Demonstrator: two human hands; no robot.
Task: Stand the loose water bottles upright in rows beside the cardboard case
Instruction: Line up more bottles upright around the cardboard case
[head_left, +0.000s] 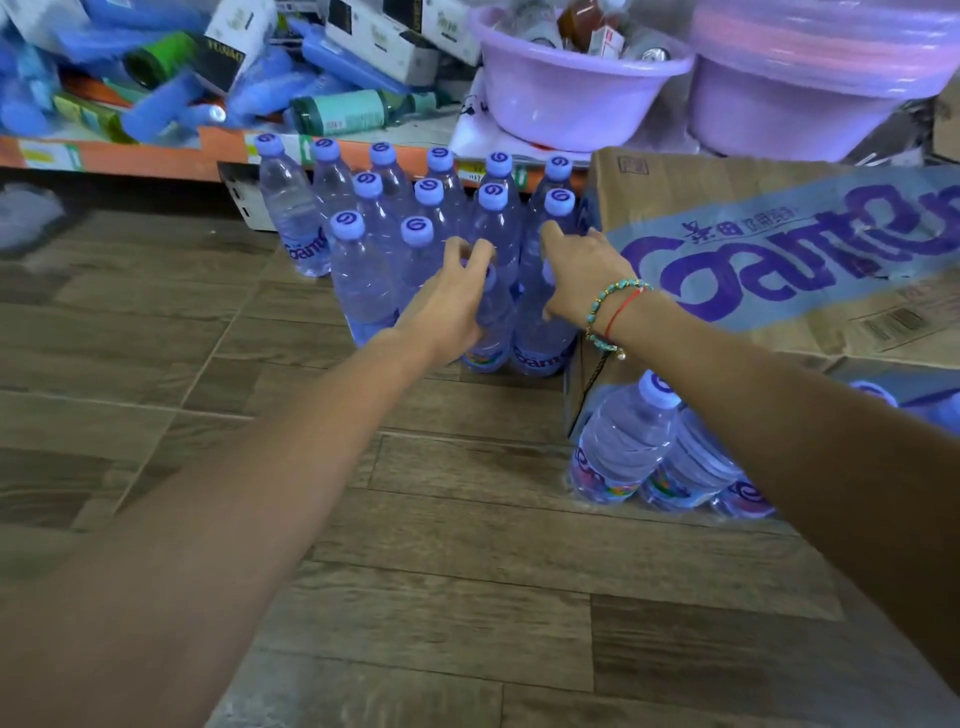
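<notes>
Several clear water bottles with purple caps (395, 208) stand upright in rows on the wooden floor, left of the cardboard case (737, 218). My left hand (452, 306) is wrapped around the top of a front-row bottle (491, 332), hiding its cap. My right hand (582, 275) rests over the top of the neighbouring front-row bottle (540, 338), next to the case; its cap is hidden too. More bottles (628, 441) lie on their sides in plastic wrap at the case's near open end, under my right forearm.
An orange-edged low shelf (156, 156) behind the rows holds blue packages, boxes and green rolls. Two lilac plastic basins (576, 88) sit behind the case. Bare wood-pattern floor (441, 571) stretches in front and to the left.
</notes>
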